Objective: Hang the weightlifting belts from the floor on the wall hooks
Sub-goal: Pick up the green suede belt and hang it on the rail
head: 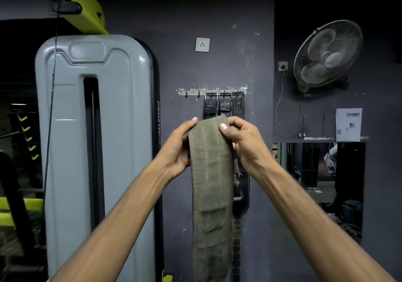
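Observation:
I hold a worn olive-grey weightlifting belt point(212, 186) upright in front of the dark wall, its length hanging down past the bottom of the view. My left hand point(177, 149) grips its upper left edge and my right hand point(244, 144) grips its upper right edge, thumbs on the front. Above the belt's top, a metal hook rail point(191, 93) is fixed to the wall. Three dark belts hang by their buckles from the rail's right hooks: one point(210, 105), a second point(225, 105) and a third point(238, 104). The left hooks are bare.
A tall grey weight-stack cover point(95, 129) of a yellow-framed gym machine stands close on the left. A wall socket point(202, 44) sits above the rail. A wall fan point(327, 54), a paper notice point(348, 124) and a mirror point(319, 183) are on the right.

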{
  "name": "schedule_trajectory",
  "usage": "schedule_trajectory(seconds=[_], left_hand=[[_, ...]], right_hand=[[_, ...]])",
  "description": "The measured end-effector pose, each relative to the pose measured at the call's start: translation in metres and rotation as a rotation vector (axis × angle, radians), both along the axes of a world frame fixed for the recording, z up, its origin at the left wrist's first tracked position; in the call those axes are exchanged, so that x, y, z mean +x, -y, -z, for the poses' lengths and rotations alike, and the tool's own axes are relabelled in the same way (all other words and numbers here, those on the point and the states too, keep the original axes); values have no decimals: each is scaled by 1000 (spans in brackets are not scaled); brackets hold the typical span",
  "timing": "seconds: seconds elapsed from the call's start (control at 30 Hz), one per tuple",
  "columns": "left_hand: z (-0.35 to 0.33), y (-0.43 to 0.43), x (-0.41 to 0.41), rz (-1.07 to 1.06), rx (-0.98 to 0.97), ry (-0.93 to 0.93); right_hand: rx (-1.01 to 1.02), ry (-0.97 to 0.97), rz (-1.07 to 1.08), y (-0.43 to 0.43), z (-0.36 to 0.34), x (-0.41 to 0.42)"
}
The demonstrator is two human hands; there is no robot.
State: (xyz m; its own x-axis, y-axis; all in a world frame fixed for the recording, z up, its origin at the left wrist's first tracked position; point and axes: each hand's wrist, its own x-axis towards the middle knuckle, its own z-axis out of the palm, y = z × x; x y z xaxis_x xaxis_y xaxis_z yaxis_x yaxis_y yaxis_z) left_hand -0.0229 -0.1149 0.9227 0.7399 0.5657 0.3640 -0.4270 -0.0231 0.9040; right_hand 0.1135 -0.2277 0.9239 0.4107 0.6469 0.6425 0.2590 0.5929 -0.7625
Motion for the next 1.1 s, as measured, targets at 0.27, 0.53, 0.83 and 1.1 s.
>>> schedule_trajectory(seconds=[0.27,0.53,0.83,1.1], left_hand=[[-7,-1,21,-49,24,49],[13,-4,18,-96,292,110],[3,-3,43,-193,56,-39],[23,16,93,-289,250,136]], right_hand=[[-75,90,-58,6,18,20],[-186,-317,-70,-6,1,19],[22,43,-95,-12,26,44],[-186,-207,-159,3,16,99]])
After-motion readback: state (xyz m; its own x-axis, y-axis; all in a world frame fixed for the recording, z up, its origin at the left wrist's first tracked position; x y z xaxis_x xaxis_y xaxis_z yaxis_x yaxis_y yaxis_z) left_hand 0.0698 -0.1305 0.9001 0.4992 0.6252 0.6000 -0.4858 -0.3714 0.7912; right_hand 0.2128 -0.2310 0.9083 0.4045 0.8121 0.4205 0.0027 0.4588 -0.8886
